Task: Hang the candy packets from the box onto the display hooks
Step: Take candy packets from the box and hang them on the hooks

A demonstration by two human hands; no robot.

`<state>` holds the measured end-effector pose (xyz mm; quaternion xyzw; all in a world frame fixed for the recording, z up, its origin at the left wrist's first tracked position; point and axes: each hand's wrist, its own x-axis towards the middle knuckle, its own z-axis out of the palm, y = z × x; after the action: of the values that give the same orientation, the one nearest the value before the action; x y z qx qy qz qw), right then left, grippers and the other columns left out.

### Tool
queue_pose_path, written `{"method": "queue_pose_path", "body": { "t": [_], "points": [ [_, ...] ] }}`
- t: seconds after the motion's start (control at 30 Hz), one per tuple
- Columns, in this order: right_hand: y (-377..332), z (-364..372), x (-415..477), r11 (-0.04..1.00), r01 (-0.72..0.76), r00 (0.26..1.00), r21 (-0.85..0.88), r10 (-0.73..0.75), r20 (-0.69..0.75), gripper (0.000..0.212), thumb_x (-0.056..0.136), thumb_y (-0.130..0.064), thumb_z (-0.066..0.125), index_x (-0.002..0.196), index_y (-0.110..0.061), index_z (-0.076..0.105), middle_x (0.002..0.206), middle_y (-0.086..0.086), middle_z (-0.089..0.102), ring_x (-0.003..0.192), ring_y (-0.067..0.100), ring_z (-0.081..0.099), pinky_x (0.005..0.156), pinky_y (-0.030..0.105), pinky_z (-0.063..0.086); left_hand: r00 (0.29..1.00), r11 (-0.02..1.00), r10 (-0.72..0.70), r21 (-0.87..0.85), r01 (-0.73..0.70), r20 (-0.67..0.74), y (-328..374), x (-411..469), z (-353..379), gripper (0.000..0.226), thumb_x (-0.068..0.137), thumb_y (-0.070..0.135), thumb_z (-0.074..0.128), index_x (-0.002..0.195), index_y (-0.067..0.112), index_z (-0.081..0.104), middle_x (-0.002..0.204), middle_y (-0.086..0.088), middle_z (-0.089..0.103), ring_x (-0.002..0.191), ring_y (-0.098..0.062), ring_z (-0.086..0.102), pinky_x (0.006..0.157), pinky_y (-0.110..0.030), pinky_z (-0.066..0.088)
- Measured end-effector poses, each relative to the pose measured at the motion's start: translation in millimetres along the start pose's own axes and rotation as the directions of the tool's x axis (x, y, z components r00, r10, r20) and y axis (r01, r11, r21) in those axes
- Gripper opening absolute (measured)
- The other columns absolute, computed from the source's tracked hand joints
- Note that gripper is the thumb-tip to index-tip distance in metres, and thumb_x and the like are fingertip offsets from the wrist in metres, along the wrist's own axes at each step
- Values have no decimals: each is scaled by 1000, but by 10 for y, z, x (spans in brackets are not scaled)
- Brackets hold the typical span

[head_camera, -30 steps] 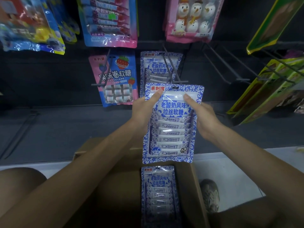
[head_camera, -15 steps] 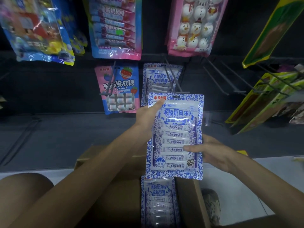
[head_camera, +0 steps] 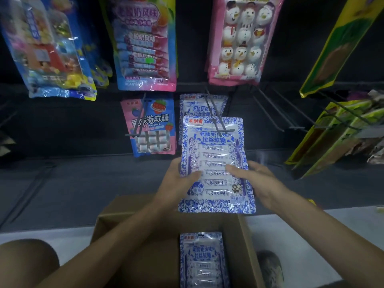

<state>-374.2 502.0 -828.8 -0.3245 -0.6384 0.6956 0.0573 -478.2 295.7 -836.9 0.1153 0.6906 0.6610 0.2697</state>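
At the centre of the frame, both hands hold a blue-and-white candy packet [head_camera: 215,161] upright in front of the dark display wall. The left hand [head_camera: 176,181] grips the packet's left edge, with the thumb laid across the clear front and the fingers clamped behind it, out of sight. The right hand [head_camera: 257,181] grips the right edge in the same way, thumb on the front and fingers curled round the back. The packet's header sits at the tip of a two-pronged display hook [head_camera: 225,129], whose crossbar lies in front of the header. The prongs seem to pass through the hang hole, though blur there makes this uncertain. Just above and behind it, further along the same hook, hang matching packets [head_camera: 199,104]. Left of them a pink-and-blue packet [head_camera: 152,125] hangs on its own hook. Larger packs hang across the top of the frame: a snowman pack [head_camera: 241,38] right of centre, a blue-and-pink pack [head_camera: 143,48] left of centre, and a colourful pack [head_camera: 47,48] at the upper left. Green-and-yellow packets [head_camera: 332,138] hang at the right edge. Below the hands, at lower centre, an open cardboard box [head_camera: 128,231] stands on a pale floor [head_camera: 311,235]. A stack of the same packets [head_camera: 202,260] lies against the box's right wall. A shoe [head_camera: 270,267] shows just right of the box.
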Motion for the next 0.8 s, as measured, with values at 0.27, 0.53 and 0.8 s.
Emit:
{"method": "queue_pose_path", "body": {
  "t": [0.27,0.53,0.8],
  "points": [
    [-14,110,233,995,87,978,-41,-94,-187,45,77,-22,93,111,-13,64,98,1,76,75,14,76,62,26,59,991,959,116,253,-128,60,-150,37,25,77,91,13,81,151,30,36,122,19,65,98,6,70,67,-15,58],
    [1,147,570,906,140,946,-401,-241,-215,54,81,-45,87,125,-28,60,110,-11,73,100,17,72,94,39,58,995,935,103,341,-93,-11,-242,315,115,78,92,16,80,152,33,33,115,33,61,101,12,62,96,-28,50],
    [37,290,1014,826,2,963,-564,-152,-220,65,88,-52,78,134,-16,48,123,9,69,110,33,67,86,37,51,991,902,49,431,10,-125,-322,724,99,67,98,16,67,154,34,37,125,12,69,108,-14,67,92,-29,48]
  ]
}}
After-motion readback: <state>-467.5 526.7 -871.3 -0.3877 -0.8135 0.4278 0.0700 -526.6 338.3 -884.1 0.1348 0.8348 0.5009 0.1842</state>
